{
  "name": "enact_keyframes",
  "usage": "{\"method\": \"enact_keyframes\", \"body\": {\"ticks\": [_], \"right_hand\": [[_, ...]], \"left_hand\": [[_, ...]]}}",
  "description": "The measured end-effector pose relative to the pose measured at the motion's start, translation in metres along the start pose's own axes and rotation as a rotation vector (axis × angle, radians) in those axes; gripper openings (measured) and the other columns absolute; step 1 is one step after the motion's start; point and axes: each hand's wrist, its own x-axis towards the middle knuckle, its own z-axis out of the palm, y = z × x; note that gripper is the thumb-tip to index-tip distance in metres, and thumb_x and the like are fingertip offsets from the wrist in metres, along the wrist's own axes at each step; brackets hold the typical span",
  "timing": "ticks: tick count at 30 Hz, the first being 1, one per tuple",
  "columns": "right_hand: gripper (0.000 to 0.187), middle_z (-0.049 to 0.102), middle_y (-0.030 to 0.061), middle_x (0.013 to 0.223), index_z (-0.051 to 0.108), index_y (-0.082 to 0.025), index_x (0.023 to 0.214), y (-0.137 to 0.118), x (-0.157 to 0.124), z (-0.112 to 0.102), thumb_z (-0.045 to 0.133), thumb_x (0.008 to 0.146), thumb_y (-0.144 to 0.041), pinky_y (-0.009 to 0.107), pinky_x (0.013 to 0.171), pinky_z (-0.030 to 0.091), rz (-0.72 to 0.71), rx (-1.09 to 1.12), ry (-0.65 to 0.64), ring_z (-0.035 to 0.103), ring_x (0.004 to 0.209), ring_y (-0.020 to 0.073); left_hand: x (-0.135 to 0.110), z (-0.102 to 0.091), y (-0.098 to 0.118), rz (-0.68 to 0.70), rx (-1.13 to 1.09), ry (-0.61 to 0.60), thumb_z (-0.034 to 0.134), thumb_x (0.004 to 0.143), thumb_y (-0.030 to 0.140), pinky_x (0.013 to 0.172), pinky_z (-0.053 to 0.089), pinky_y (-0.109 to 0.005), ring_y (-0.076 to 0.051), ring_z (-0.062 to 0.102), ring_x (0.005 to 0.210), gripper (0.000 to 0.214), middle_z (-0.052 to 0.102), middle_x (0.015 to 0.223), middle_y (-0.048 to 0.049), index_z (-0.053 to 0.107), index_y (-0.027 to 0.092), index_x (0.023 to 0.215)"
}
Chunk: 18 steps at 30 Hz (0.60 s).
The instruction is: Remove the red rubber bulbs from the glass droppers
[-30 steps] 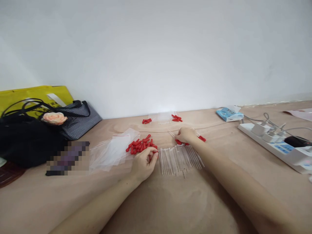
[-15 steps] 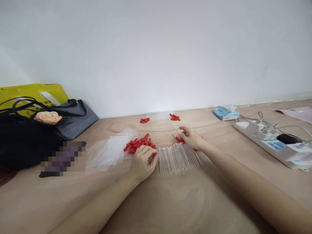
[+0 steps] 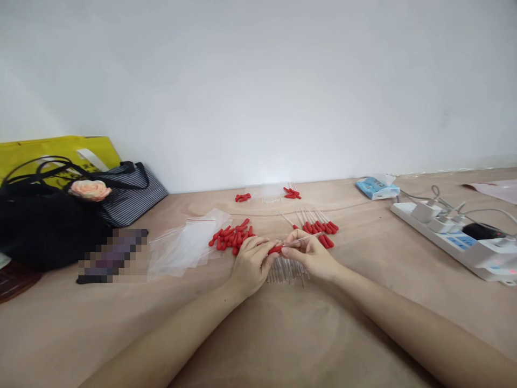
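Note:
My left hand (image 3: 253,265) is closed on a red rubber bulb (image 3: 276,249). In my right hand (image 3: 313,257) a thin clear dropper tube (image 3: 305,238) is pinched, one end at the bulb's mouth and the other pointing up to the right. Whether the tube sits inside the bulb, my fingers hide. Beneath both hands lies a row of clear tubes (image 3: 287,272), partly covered. A pile of loose red bulbs (image 3: 228,237) is just beyond my left hand. Past my right hand lie several droppers with red bulbs fitted (image 3: 321,227), tips pointing away.
Clear zip bags (image 3: 181,245) lie left of the bulb pile. Further back are a bag of tubes (image 3: 271,193) and two small groups of red bulbs (image 3: 243,198). A power strip (image 3: 444,231) and tissue pack (image 3: 376,188) are at right, a striped bag (image 3: 131,194) at left.
My right hand has come back from the fitted droppers toward my left hand, now with a tube. My left hand has shifted right from the pile's edge, and the two hands meet over the tube row.

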Motion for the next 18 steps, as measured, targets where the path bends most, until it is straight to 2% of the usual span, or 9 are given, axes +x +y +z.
{"method": "enact_keyframes", "body": {"ticks": [3, 5, 9, 11, 14, 18], "right_hand": [[0.021, 0.060, -0.0006, 0.068, 0.050, -0.019, 0.070, -0.004, -0.002, -0.011, 0.061, 0.070, -0.037, 0.027, 0.063, 0.045, -0.123, -0.190, 0.057, 0.057, 0.066, 0.0124], [0.017, 0.062, 0.0012, 0.069, 0.056, -0.018, 0.071, -0.006, -0.006, -0.023, 0.058, 0.074, -0.035, 0.029, 0.065, 0.043, -0.272, -0.435, 0.097, 0.057, 0.066, 0.0133], [0.012, 0.067, 0.0012, 0.076, 0.063, -0.022, 0.085, -0.003, -0.018, -0.035, 0.054, 0.079, -0.026, 0.037, 0.081, 0.035, -0.603, -1.012, 0.088, 0.057, 0.077, 0.0153], [0.014, 0.068, 0.0001, 0.081, 0.063, -0.024, 0.091, 0.002, -0.022, -0.032, 0.053, 0.081, -0.025, 0.041, 0.087, 0.030, -0.719, -1.193, 0.135, 0.057, 0.083, 0.0165], [0.014, 0.067, -0.0006, 0.092, 0.063, -0.024, 0.091, 0.013, -0.025, -0.023, 0.053, 0.081, -0.025, 0.042, 0.093, 0.025, -0.832, -1.298, 0.201, 0.054, 0.093, 0.0177], [0.012, 0.066, -0.0010, 0.097, 0.063, -0.023, 0.086, 0.021, -0.022, -0.019, 0.052, 0.082, -0.025, 0.042, 0.097, 0.024, -0.870, -1.303, 0.221, 0.053, 0.099, 0.0179]], "left_hand": [[0.000, -0.001, -0.002, -0.005, 0.028, 0.014, 0.045, 0.084, 0.023, 0.085, 0.039, -0.037, -0.018, 0.056, 0.091, 0.020, 0.067, 0.088, -0.0039, 0.060, 0.017, 0.097], [-0.001, -0.002, -0.003, -0.012, 0.053, 0.011, 0.046, 0.083, 0.021, 0.087, 0.038, -0.038, -0.018, 0.056, 0.092, 0.019, 0.068, 0.087, -0.0027, 0.060, 0.018, 0.095], [-0.002, -0.004, -0.002, 0.031, 0.102, 0.004, 0.048, 0.083, 0.021, 0.093, 0.033, -0.042, -0.020, 0.055, 0.099, 0.017, 0.068, 0.092, -0.0006, 0.061, 0.020, 0.094], [-0.002, -0.004, 0.000, 0.086, 0.119, -0.002, 0.048, 0.083, 0.021, 0.096, 0.030, -0.043, -0.020, 0.054, 0.102, 0.017, 0.067, 0.096, -0.0006, 0.061, 0.020, 0.094], [-0.002, -0.004, 0.004, 0.155, 0.138, 0.004, 0.048, 0.083, 0.020, 0.097, 0.029, -0.043, -0.020, 0.053, 0.104, 0.018, 0.066, 0.099, -0.0006, 0.061, 0.020, 0.095], [-0.002, -0.003, 0.005, 0.190, 0.142, -0.018, 0.048, 0.083, 0.023, 0.096, 0.033, -0.041, -0.021, 0.051, 0.107, 0.022, 0.064, 0.104, -0.0014, 0.059, 0.020, 0.100]]}}
